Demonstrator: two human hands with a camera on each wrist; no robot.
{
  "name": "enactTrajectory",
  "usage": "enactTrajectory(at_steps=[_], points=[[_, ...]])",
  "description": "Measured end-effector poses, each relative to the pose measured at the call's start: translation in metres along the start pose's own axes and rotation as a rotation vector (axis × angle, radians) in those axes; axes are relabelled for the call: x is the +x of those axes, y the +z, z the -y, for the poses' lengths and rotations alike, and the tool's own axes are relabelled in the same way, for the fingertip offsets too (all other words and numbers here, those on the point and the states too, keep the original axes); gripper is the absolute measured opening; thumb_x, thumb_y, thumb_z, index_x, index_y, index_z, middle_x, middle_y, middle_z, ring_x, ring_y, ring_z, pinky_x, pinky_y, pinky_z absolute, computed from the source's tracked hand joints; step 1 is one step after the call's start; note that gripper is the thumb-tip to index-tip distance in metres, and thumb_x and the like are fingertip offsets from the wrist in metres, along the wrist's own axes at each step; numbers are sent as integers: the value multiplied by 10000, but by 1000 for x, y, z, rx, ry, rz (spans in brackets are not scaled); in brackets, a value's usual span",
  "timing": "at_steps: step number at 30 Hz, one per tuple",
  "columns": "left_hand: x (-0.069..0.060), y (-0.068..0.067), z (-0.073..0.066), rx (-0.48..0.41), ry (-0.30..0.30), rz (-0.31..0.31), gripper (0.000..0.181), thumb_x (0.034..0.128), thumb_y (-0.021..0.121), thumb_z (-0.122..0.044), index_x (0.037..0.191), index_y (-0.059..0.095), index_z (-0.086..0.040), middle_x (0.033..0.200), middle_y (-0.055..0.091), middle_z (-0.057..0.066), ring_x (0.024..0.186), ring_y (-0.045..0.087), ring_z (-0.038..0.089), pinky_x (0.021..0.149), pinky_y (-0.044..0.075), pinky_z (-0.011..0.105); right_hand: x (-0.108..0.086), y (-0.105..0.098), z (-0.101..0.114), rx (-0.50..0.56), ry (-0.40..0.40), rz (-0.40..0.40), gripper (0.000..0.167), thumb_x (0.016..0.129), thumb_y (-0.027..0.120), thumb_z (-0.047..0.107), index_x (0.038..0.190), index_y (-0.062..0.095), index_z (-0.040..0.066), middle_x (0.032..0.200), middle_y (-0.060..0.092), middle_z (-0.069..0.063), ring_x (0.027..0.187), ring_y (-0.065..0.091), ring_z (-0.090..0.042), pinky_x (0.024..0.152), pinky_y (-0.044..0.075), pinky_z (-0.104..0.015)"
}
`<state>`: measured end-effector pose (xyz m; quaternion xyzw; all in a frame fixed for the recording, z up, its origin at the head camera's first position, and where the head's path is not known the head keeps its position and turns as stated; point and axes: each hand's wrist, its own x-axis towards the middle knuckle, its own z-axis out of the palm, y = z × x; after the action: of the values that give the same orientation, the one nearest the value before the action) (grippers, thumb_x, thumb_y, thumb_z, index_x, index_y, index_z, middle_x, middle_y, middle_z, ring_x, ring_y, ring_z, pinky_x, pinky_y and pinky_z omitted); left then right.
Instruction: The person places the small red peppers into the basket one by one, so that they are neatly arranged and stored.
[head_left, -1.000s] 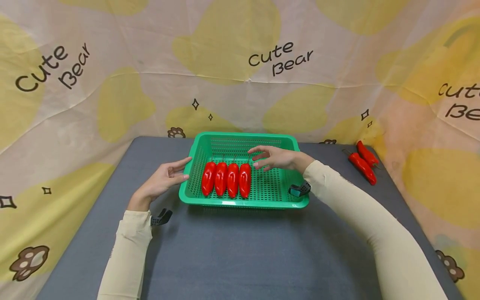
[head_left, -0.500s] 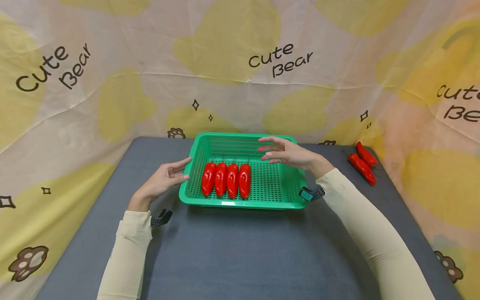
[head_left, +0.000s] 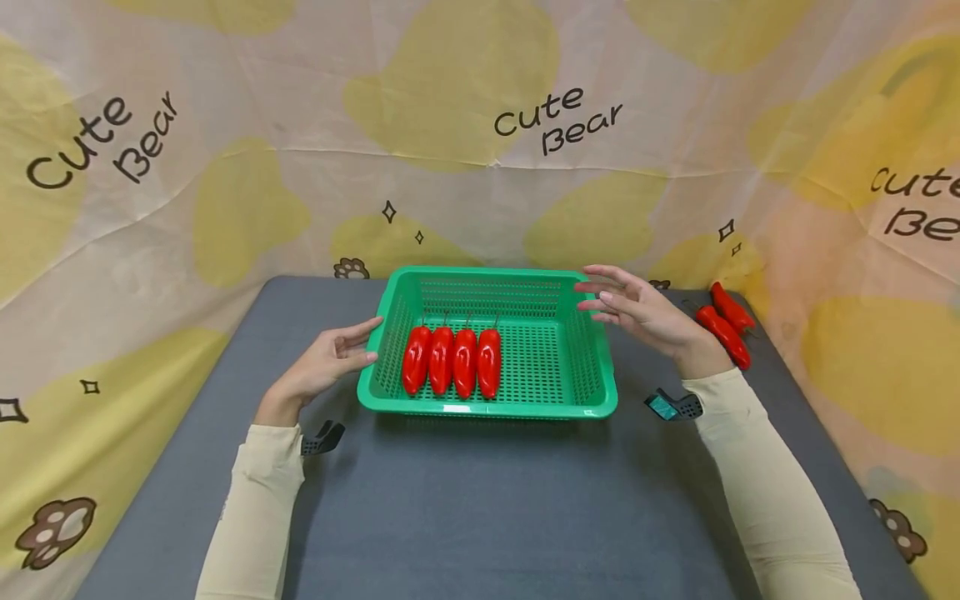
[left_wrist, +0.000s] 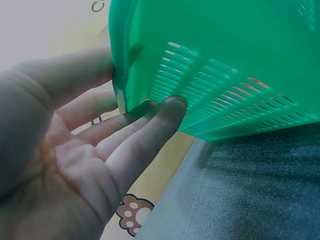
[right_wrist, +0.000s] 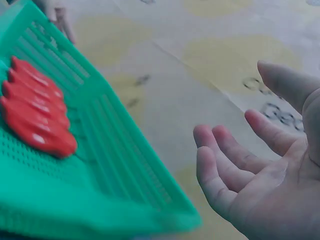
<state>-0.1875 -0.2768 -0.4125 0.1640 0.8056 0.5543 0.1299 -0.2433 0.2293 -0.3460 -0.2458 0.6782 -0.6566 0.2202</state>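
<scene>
A green plastic basket (head_left: 547, 411) with slotted walls stands on the grey table. Several glossy red chili peppers (head_left: 440, 360) lie side by side in its left half, stems toward the far wall. My left hand (head_left: 318, 367) holds the basket's left rim; in the left wrist view, the fingers (left_wrist: 150, 140) reach under the lip against the outer wall. My right hand (head_left: 645, 312), fingers spread and slightly bent, hovers by the basket's far right corner and holds nothing. In the right wrist view, a gap separates this hand (right_wrist: 260, 175) from the basket wall.
Two more red chili peppers (head_left: 726, 333) lie at the table's back right corner, beyond my right hand. A printed cloth (head_left: 450, 100) hangs behind and at both sides of the table (head_left: 480, 508).
My right hand has moved from above the peppers in the basket rightward to its far right corner. The left hand, the basket and the peppers have stayed in place.
</scene>
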Motion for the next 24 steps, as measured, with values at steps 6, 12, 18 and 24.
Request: enactTrajectory(at_steps=[6,12,18,24], points=[[0,1,-1,32,-10,-14,683,1011,638,-217,1586,314,-42,1656,292,178,1442,420,426,960,500,138,-29,-28,-3,-46,-32,-114,409,1101,413,176,1508,384,198,1432,488,83,1244,600,-87,1000,495,-187],[1,2,0,31,-9,-16,677,1010,638,-221,1589,322,-69,1661,294,150,1460,405,415,971,481,127,-48,-60,-8,-8,-72,-264,342,1085,453,140,1417,499,211,1360,522,97,1135,650,-16,942,515,-168],[-1,2,2,36,-13,-12,675,1009,640,-212,1586,325,-59,1655,299,166,1455,409,420,971,477,124,-62,-88,-20,96,-25,-360,288,1076,472,149,1343,526,244,1219,646,127,1063,675,-15,899,538,-159],[0,2,0,24,-4,-16,667,1010,635,-191,1582,326,-41,1646,310,184,1438,418,434,957,490,125,-73,-108,-30,92,41,-398,259,1075,483,192,1314,512,287,1206,601,173,1027,665,24,864,528,-124]])
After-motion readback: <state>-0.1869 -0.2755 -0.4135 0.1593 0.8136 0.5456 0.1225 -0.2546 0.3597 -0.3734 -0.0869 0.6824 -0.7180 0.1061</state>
